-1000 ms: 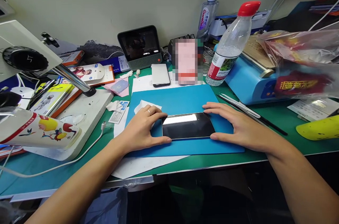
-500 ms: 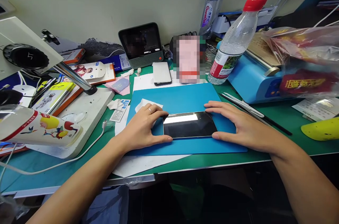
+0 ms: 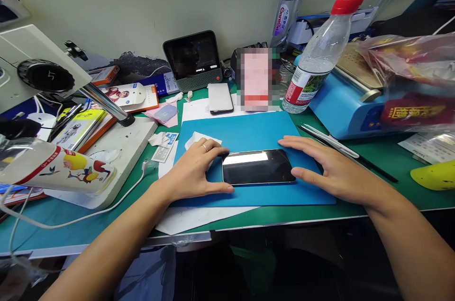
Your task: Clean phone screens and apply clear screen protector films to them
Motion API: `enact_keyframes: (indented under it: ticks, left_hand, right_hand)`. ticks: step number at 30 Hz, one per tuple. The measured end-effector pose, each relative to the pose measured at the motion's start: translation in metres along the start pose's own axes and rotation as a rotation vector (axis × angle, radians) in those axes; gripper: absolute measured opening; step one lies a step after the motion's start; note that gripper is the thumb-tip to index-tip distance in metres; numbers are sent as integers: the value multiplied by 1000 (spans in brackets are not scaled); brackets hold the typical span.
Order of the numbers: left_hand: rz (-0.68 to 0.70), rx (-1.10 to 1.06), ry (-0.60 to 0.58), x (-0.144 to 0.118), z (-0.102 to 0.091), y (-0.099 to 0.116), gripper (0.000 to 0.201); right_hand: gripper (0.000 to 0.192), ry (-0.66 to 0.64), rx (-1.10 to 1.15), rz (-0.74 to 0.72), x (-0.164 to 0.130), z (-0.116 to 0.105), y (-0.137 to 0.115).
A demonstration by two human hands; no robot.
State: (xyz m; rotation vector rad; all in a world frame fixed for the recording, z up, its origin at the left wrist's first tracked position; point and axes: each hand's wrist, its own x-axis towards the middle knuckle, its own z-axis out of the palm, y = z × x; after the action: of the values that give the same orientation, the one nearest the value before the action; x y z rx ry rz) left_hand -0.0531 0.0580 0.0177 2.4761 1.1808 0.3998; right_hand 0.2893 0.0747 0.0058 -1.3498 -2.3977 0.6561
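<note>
Nearby: bottle (image 3: 317,57), tweezers (image 3: 330,140), 2nd phone (image 3: 220,98)

The blue mat (image 3: 249,132) lies bare behind the phone (image 3: 258,167), open up to the white phone (image 3: 220,98) and the blurred pink item (image 3: 256,79); a tissue (image 3: 199,139) sits at its left rear corner; on the left the white stand base (image 3: 117,159), its slanted post (image 3: 104,103) and a cable (image 3: 106,208) bar the way; on the right tweezers (image 3: 330,139), a bottle (image 3: 316,61) and the blue machine (image 3: 341,106) hem the mat in; the green strip (image 3: 391,192) beyond the tweezers is free up to the yellow object (image 3: 435,175).
</note>
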Motion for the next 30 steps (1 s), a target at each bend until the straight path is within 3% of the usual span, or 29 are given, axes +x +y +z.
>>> enact_keyframes:
  ticks: [30]
  left_hand:
    - [28, 39, 14, -2, -3, -4, 64]
  right_hand:
    - [63, 15, -24, -51, 0, 2, 4]
